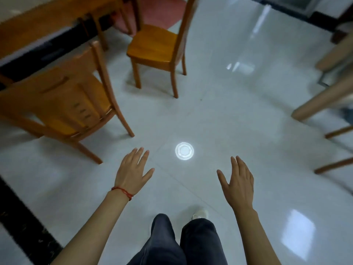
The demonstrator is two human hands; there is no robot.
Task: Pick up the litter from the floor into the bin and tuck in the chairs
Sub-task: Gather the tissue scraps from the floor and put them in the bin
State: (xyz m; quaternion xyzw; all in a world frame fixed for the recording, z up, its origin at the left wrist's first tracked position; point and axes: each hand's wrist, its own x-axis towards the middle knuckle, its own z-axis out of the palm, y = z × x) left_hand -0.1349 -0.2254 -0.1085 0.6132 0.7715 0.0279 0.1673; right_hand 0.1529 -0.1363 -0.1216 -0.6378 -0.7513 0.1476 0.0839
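Observation:
A round white plastic lid (pixel 184 150) lies flat on the pale tiled floor in front of me. My left hand (pixel 132 170) hovers just left of it with straight fingers and holds nothing. To the lid's right, my right hand (pixel 238 183) is also held out flat and empty. Two wooden chairs stand pulled away from the wooden table (pixel 47 25): one chair (pixel 63 104) at the left with its back toward me, the other chair (pixel 158 44) farther off, near the table's corner. No bin is in view.
A red round rug (pixel 158 14) lies under the table's far side. Pale wooden legs (pixel 324 100) and darker chair legs (pixel 336 165) stand at the right edge. A black strip (pixel 23 217) runs along the floor at the lower left. My legs and one shoe (pixel 199 214) show below.

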